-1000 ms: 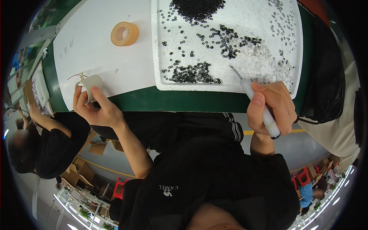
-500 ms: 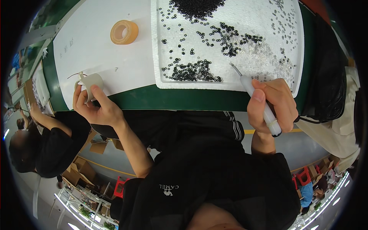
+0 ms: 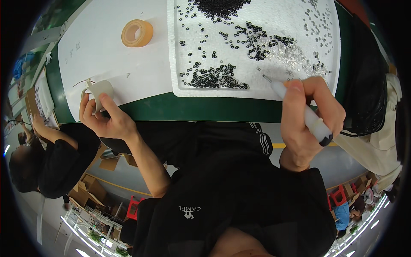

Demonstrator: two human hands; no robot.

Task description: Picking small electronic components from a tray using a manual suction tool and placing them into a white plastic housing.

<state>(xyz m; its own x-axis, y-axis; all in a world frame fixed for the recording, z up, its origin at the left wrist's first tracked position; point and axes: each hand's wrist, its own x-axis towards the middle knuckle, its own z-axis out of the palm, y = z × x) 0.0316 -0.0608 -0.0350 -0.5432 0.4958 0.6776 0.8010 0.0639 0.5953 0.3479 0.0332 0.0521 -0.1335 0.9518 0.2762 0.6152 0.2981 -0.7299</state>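
My left hand (image 3: pixel 109 118) is closed around a small cream-coloured curved plastic part (image 3: pixel 102 89); a thin dark wire sticks out from its top. My right hand (image 3: pixel 310 115) grips a white pen-shaped tool (image 3: pixel 281 89) with a slim metal tip and a dark rear end. The tip points into the near part of a white foam tray (image 3: pixel 222 92), close to its surface; whether it touches cannot be told. Small black rings (image 3: pixel 214 77) lie loose in the tray, and clear rings (image 3: pixel 295 60) are scattered over its right side.
A roll of tan tape (image 3: pixel 146 35) rests on white paper (image 3: pixel 94 47) left of the tray. Green table surface (image 3: pixel 158 109) shows along the near edge. A black bag (image 3: pixel 364 77) is at the right. Another person (image 3: pixel 64 158) sits at far left.
My right hand has shifted right and tilted the pen-shaped tool lower, its tip moving slightly right and nearer me. My left hand still holds the cream part, almost unmoved.
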